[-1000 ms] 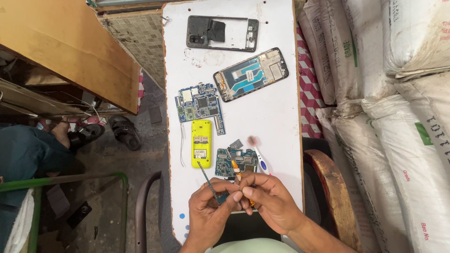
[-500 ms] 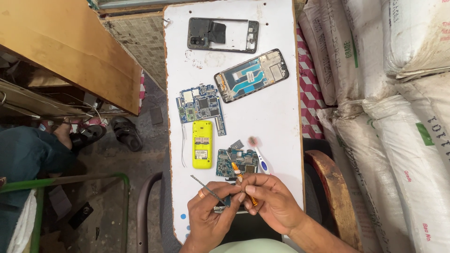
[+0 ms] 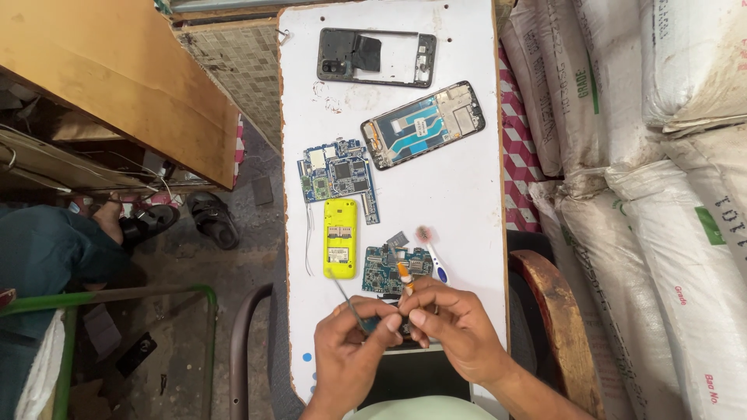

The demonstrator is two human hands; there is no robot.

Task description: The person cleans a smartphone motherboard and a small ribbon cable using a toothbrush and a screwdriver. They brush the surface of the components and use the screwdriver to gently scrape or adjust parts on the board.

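Note:
My left hand point(image 3: 352, 351) grips thin metal tweezers point(image 3: 345, 295) whose tip points up toward a yellow phone body point(image 3: 340, 237). My right hand point(image 3: 455, 330) holds an orange-tipped tool point(image 3: 405, 278) and pinches a small dark part together with the left fingers near the board's front edge. Just above the hands lies a small green circuit board point(image 3: 385, 268). A larger blue circuit board point(image 3: 338, 175) sits further up the white board point(image 3: 459, 194).
A small brush point(image 3: 430, 249) with a white and blue handle lies right of the green board. A phone frame with blue inner parts point(image 3: 424, 123) and a black back frame point(image 3: 377, 56) lie at the far end. White sacks point(image 3: 661, 194) crowd the right side.
The tweezers have shifted slightly, and both hands stay together at the near edge working on the small part. Nothing on the board has moved.

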